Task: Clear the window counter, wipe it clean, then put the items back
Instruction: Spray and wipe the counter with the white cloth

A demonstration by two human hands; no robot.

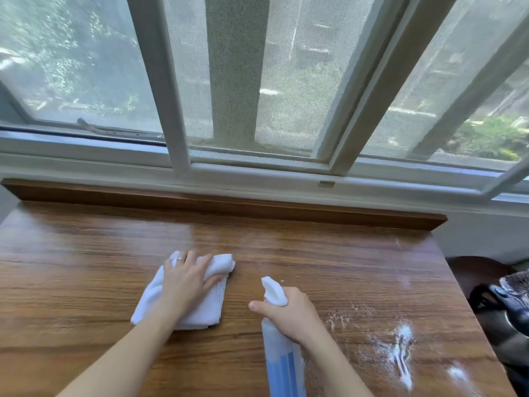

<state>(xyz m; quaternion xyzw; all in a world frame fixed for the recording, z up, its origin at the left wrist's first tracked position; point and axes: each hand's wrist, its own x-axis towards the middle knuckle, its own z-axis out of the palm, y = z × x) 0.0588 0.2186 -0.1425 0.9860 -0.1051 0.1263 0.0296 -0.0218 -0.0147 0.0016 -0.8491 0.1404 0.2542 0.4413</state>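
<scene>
The wooden window counter [86, 276] fills the lower view, with nothing standing on it. My left hand [186, 277] presses flat on a folded white cloth [206, 313] near the counter's middle, its fingers spread over the cloth's far end. My right hand [289, 313] grips a spray bottle [282, 362] with a white nozzle and blue liquid, its nozzle pointing away toward the window. White foam and droplets of spray [400, 351] lie on the wood to the right of the bottle.
A raised wooden ledge [229, 202] runs along the counter's back under the window frame [257, 170]. Beyond the counter's right edge sit dark objects and a crinkled plastic item [512, 293], lower than the surface.
</scene>
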